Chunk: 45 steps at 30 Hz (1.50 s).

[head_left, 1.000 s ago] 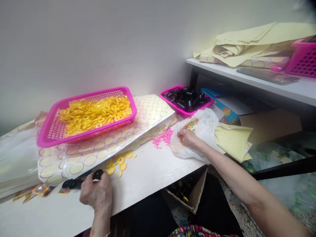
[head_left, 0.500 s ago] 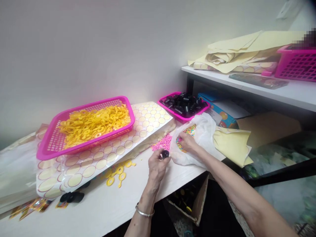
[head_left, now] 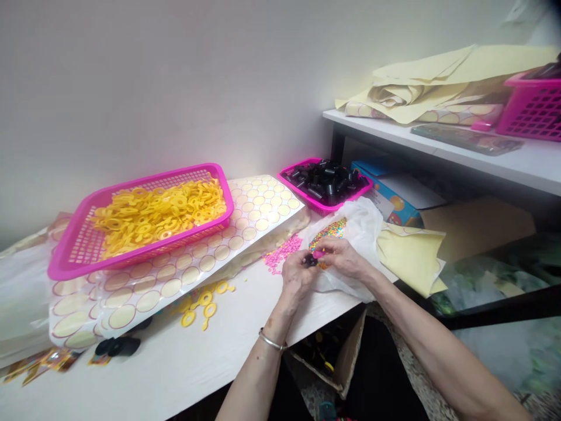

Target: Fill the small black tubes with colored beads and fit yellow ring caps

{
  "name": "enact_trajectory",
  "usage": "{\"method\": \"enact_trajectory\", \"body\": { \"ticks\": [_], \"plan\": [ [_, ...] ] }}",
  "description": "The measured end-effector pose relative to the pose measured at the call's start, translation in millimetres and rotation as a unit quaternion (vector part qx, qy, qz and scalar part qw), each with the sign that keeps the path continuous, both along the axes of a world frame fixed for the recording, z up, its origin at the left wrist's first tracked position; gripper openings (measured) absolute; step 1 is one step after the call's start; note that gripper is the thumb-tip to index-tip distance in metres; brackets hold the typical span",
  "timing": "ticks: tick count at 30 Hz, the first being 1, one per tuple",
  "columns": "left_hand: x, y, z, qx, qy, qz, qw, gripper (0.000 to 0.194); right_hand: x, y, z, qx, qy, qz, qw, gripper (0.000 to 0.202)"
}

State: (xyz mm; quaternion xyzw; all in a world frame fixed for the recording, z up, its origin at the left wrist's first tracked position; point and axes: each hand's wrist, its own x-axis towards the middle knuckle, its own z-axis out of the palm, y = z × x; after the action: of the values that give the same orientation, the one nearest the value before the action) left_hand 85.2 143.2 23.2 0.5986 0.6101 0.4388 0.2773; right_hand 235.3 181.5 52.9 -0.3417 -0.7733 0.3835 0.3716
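Note:
My left hand (head_left: 298, 275) is closed around a small black plastic tube (head_left: 310, 261), held over the front of the table. Right beside it, the closed fingers of my right hand (head_left: 344, 257) pinch a small pink piece (head_left: 318, 254), touching or almost touching the tube; its exact kind is too small to make out. Under and behind my right hand lies an open white plastic bag (head_left: 368, 219) with multicoloured beads (head_left: 335, 227) inside. A spread of small pink pieces (head_left: 284, 248) lies on the table just left of the bag.
A pink basket (head_left: 70, 266) of yellow ring-shaped pieces (head_left: 162, 213) rests on sticker sheets (head_left: 258, 213). Farther back stands a basket of black tubes (head_left: 326, 181). Loose yellow rings (head_left: 205, 298) lie left. A cardboard box (head_left: 353, 354) is below the table edge; a shelf (head_left: 438, 146) juts in right.
My right hand has come out of the beads in the bag toward my left hand, now with a pink piece. My left hand has shifted right and slightly up, bringing the black tube to meet it.

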Motion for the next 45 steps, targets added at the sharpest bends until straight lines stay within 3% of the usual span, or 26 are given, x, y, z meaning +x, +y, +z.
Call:
{"method": "enact_trajectory", "body": {
  "ticks": [2, 5, 7, 10, 14, 18, 22, 27, 32, 37, 45],
  "plan": [
    [1, 0, -2.6, 0.007, 0.012, 0.008, 1.0, 0.021, -1, -5, 11.0, 0.115, -0.134, -0.002, 0.984, 0.013],
    [3, -2, -1.9, 0.007, 0.016, 0.001, 1.0, 0.019, -8, -14, 27.3, 0.241, -0.311, 0.004, 0.919, 0.016],
    [4, -3, -0.5, 0.008, 0.003, -0.01, 1.0, 0.016, -13, -20, 35.9, 0.288, -0.372, 0.018, 0.882, 0.015],
    [6, -6, -0.2, 0.004, -0.035, -0.023, 0.999, 0.013, -15, -24, 41.5, 0.317, -0.375, 0.02, 0.871, 0.016],
    [6, -11, 0.4, 0.01, -0.07, -0.026, 0.997, 0.017, -4, -18, 31.7, 0.283, -0.296, -0.015, 0.912, 0.019],
    [4, -18, 6.8, 0.036, -0.069, -0.01, 0.997, 0.021, 9, -4, 6.8, 0.163, -0.141, -0.059, 0.975, 0.013],
    [0, -23, 7.5, 0.043, -0.048, -0.009, 0.998, 0.025, 16, 9, -18.8, 0.063, -0.082, -0.109, 0.989, 0.011],
    [-7, -25, -0.9, 0.023, -0.039, 0.002, 0.999, 0.027, 13, 12, -28.0, 0.08, -0.2, -0.156, 0.964, 0.014],
    [-22, -36, -4.8, -0.016, -0.056, 0.056, 0.997, 0.025, 1, 2, -23.4, 0.152, -0.363, -0.18, 0.901, 0.018],
    [-36, -55, -19.7, -0.076, -0.03, 0.111, 0.99, 0.03, -12, -3, -21.7, 0.179, -0.445, -0.109, 0.871, 0.021],
    [-33, -63, -35.3, -0.051, 0.0, 0.08, 0.995, 0.03, -22, 4, -19.4, 0.211, -0.487, -0.056, 0.846, 0.022]
  ]
}}
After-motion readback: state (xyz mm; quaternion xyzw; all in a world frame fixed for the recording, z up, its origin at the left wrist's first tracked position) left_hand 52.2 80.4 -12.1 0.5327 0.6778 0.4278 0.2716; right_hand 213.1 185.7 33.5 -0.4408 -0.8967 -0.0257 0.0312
